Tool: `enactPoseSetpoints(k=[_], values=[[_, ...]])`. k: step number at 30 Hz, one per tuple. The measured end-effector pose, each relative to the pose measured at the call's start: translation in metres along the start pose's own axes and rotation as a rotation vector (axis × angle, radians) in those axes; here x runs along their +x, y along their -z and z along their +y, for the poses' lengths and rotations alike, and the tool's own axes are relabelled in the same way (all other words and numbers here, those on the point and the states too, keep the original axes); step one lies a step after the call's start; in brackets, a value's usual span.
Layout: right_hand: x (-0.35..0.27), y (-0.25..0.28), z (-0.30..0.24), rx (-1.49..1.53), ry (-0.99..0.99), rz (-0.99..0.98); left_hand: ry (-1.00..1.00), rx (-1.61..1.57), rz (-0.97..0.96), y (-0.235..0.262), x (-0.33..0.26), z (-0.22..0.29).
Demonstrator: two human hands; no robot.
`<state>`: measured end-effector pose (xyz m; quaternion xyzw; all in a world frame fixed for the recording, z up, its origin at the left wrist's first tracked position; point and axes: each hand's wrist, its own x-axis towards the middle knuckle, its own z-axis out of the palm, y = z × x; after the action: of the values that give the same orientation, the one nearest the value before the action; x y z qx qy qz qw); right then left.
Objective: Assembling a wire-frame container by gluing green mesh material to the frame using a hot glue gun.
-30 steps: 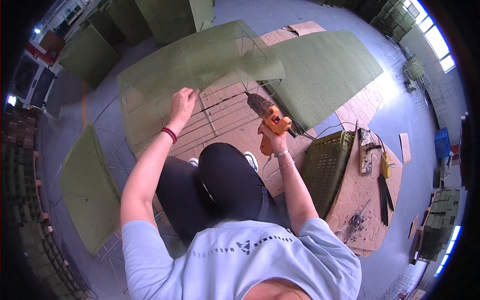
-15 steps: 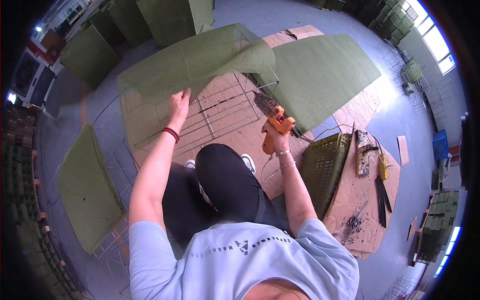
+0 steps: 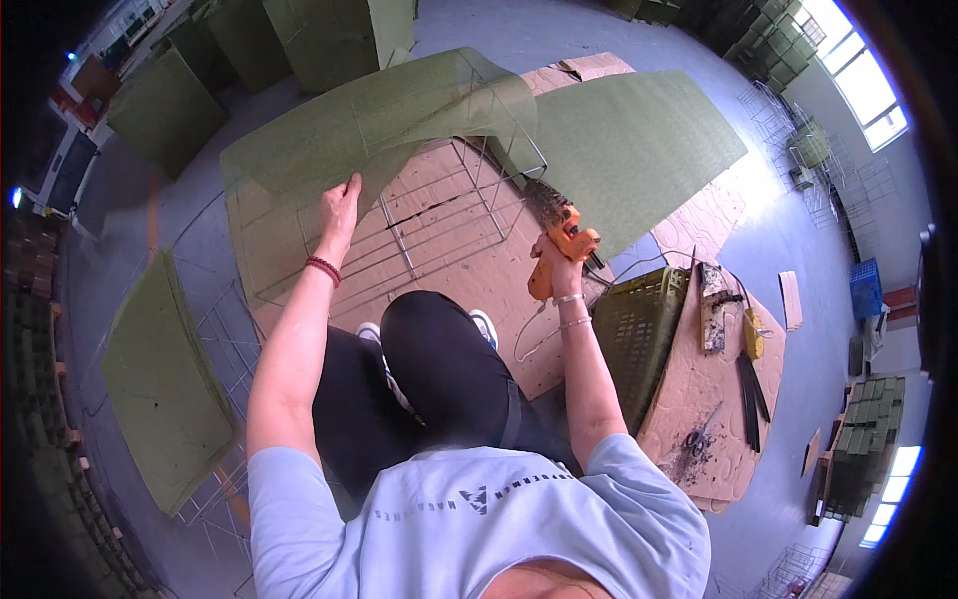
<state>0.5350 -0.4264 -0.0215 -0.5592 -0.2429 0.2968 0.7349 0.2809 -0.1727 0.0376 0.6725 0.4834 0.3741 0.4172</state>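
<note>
My left hand (image 3: pixel 340 212) is closed on the near edge of a green mesh sheet (image 3: pixel 399 105), thumb up. The sheet drapes over a wire frame (image 3: pixel 407 243) of thin metal rods, which lies in front of my knees. In my right hand (image 3: pixel 555 268) is an orange glue gun (image 3: pixel 571 236), gripped by its handle. Its dark, crusted nozzle points up and left, close to the frame's right corner. A cord trails from the gun. Another flat green mesh sheet (image 3: pixel 639 150) lies beyond the gun to the right.
Cardboard (image 3: pixel 469 260) covers the floor under the frame. At my right stand a green plastic crate (image 3: pixel 644 334) and a cardboard-topped surface with scissors (image 3: pixel 696 439), black sticks (image 3: pixel 753 399) and a yellow power strip (image 3: pixel 753 334). Green mesh panels (image 3: pixel 165 384) lie on wire frames at left.
The glue gun has drawn slightly right, away from the frame's corner. My left hand keeps its hold on the mesh sheet. The whole view has shifted a little.
</note>
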Motion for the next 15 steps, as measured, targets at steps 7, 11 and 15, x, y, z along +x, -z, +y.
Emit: enactPoseSetpoints(k=[7,11,15], values=[[0.011,0.007,-0.006,-0.008,0.017,0.053,0.056,-0.006,-0.006,0.006,0.003,-0.007],[0.019,0.018,-0.005,-0.041,-0.013,0.146,0.061,-0.044,0.009,0.003,0.001,-0.003],[0.024,0.018,-0.008,0.046,0.009,0.124,0.056,-0.030,0.000,0.005,0.001,-0.003]])
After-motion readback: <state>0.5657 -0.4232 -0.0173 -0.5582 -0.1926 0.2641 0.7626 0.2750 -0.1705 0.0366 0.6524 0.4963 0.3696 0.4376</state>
